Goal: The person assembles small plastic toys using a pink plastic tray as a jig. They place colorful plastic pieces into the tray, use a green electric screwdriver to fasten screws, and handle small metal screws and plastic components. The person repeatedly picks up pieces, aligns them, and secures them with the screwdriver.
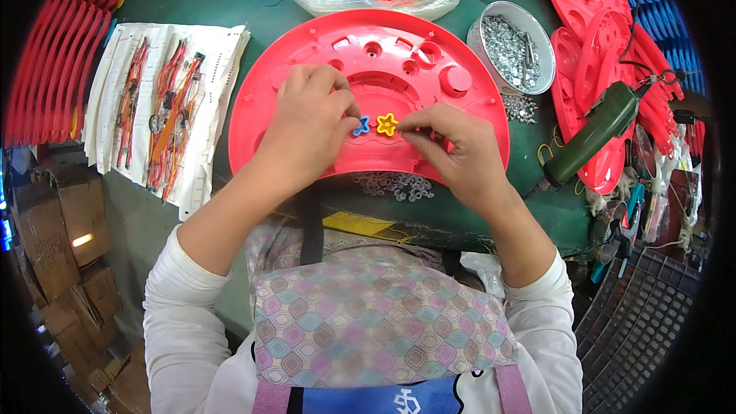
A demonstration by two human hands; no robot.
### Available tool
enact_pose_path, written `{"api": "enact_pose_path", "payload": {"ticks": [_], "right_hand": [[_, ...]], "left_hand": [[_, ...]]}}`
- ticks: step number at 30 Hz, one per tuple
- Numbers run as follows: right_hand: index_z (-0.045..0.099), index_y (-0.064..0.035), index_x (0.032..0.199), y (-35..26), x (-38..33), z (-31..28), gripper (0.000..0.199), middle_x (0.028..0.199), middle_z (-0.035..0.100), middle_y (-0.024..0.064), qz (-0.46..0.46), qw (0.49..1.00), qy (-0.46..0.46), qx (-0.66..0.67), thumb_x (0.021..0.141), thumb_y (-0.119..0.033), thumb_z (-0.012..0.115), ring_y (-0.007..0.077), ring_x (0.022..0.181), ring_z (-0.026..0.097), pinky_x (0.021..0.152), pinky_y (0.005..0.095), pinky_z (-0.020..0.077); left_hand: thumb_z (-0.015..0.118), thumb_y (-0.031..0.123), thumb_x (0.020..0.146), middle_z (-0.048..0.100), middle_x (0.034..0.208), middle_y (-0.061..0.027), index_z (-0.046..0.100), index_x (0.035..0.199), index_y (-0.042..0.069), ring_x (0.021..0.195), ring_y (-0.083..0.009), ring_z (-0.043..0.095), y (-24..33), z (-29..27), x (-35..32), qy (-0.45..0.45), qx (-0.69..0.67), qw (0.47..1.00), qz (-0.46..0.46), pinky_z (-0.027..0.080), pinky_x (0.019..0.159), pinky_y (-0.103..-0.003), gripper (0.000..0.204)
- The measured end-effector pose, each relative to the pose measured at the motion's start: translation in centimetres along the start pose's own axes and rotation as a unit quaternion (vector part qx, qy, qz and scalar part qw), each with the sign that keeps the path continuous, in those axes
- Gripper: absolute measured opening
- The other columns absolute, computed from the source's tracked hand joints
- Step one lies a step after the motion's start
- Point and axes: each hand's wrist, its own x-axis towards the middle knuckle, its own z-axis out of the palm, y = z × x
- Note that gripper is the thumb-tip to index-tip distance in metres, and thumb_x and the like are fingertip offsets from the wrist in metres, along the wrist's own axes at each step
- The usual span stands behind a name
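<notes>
A pink-red half-round plastic panel point(257, 111) with moulded holes and posts lies in front of me on the green table. My left hand point(310, 123) rests over its left part, fingers curled, the fingertips closed on a small blue star-shaped plastic piece point(361, 126) that they partly cover. Beside it, near the panel's middle, sits a yellow star-shaped piece point(386, 124) with a small hole at its centre. The thumb and forefinger of my right hand point(456, 146) pinch at the yellow star's right edge; the other fingers are bent in.
Behind the panel stands a clear bag point(307, 1) of coloured star pieces. A white tub of screws point(550, 69) is right of it, near a hanging green electric screwdriver point(594, 134). Wire bundles point(170, 115) lie on paper at left. Clear small parts point(395, 184) sit at the near edge.
</notes>
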Motion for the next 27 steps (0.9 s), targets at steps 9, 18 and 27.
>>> {"api": "enact_pose_path", "payload": {"ticks": [9,18,27], "right_hand": [[0.071,-0.0089,0.092,2.6,2.5,-0.3,0.017,0.101,0.061,0.006,-0.092,0.984,-0.078,-0.133,0.077,-0.01,0.08,0.028,0.102,0.056,0.091,0.0418,0.0474],[0.072,-0.01,0.092,2.5,2.6,0.2,0.016,0.102,0.06,0.0049,-0.111,0.977,-0.068,-0.171,0.079,-0.012,0.08,0.027,0.098,0.055,0.087,0.0412,0.0459],[0.073,-0.0085,0.096,1.5,3.5,0.1,0.014,0.102,0.06,0.0075,-0.074,0.971,-0.116,-0.194,0.083,-0.012,0.076,0.0293,0.102,0.056,0.09,0.0436,0.0478]], "left_hand": [[0.078,0.004,0.078,0.061,0.108,-0.0105,0.069,0.086,0.003,0.111,-0.0329,0.051,1.3,-0.8,0.8,-0.044,0.008,0.998,-0.044,0.045,0.1,-0.042,0.011],[0.074,0.007,0.081,0.062,0.106,-0.0092,0.071,0.085,0.002,0.107,-0.0324,0.053,0.9,-0.2,0.7,-0.017,0.025,0.999,-0.016,0.046,0.092,-0.045,0.007],[0.073,0.009,0.081,0.063,0.107,-0.009,0.073,0.088,0.002,0.107,-0.0316,0.053,0.9,0.3,0.7,0.002,0.044,0.999,-0.017,0.047,0.087,-0.046,0.01]]}}
